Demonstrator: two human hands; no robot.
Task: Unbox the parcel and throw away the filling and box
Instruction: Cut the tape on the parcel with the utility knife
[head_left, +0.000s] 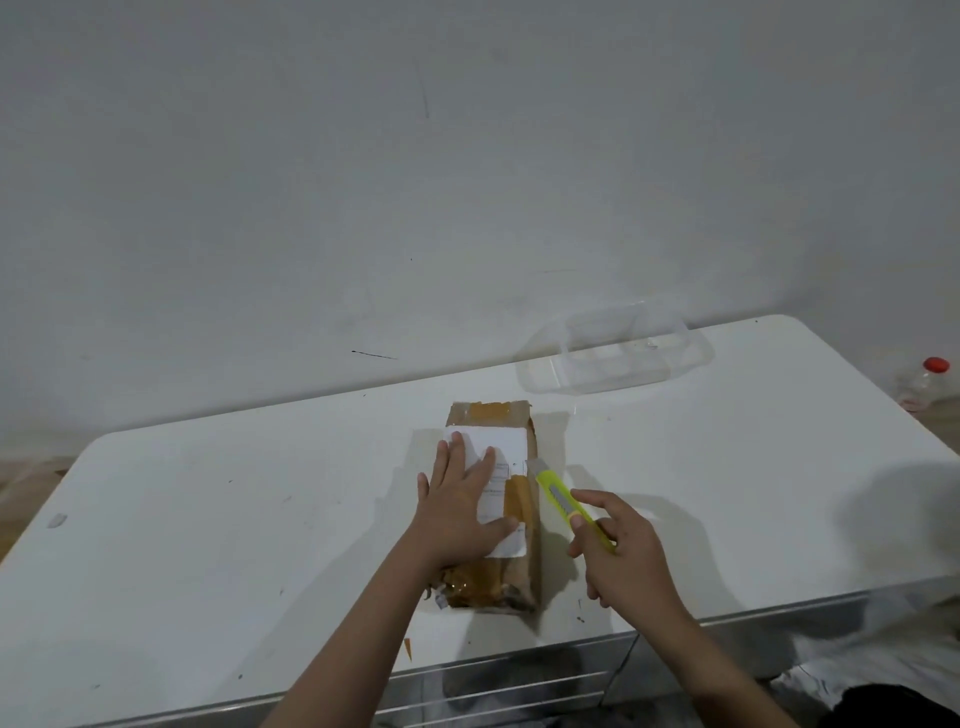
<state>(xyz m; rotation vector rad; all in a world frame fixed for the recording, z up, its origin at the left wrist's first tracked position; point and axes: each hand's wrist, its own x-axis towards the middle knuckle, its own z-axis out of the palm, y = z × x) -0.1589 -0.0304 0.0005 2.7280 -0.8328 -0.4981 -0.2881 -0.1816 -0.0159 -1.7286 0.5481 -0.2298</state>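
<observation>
A long brown cardboard parcel lies on the white table, with a white label and strips of brown tape on top. My left hand lies flat on the label, fingers spread, and presses the parcel down. My right hand grips a yellow-green utility knife. The knife's tip touches the parcel's right edge about halfway along it. The near end of the parcel is crumpled and covered in glossy tape.
A clear plastic container sits at the table's back right by the wall. A bottle with a red cap stands on the floor beyond the right edge. A small scrap of brown tape lies near the front edge.
</observation>
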